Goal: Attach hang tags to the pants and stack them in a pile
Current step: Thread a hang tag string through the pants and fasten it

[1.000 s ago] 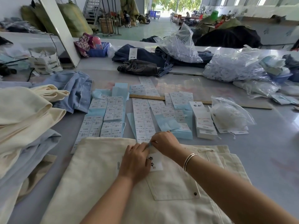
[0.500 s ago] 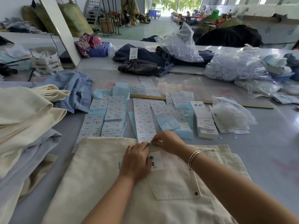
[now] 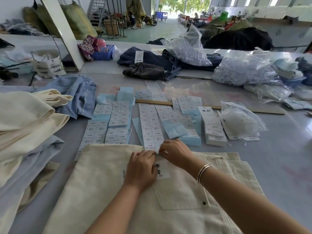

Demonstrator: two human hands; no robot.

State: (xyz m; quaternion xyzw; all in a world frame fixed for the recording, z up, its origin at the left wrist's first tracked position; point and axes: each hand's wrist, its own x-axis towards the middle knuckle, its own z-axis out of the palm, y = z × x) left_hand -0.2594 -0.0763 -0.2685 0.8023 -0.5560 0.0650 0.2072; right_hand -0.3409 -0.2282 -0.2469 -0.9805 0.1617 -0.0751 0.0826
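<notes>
cream pants (image 3: 104,191) laid flat, waistband far | hang tag (image 3: 163,169) under both hands, long axis pointing away | left hand (image 3: 141,169) rests on tag | right hand (image 3: 175,152) pinches sticker strip (image 3: 151,127) at tag's far end, nearer

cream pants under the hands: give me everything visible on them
The cream pants lie flat on the grey table, nearest the camera, and look like a woven cotton fabric. A patch pocket with a dark button faces up; a drawstring loop shows at the far right edge. A white hang tag with black characters lies on them. The left hand rests over the tag, and the right hand works at the far edge. That edge overlaps some label sheets.
</notes>
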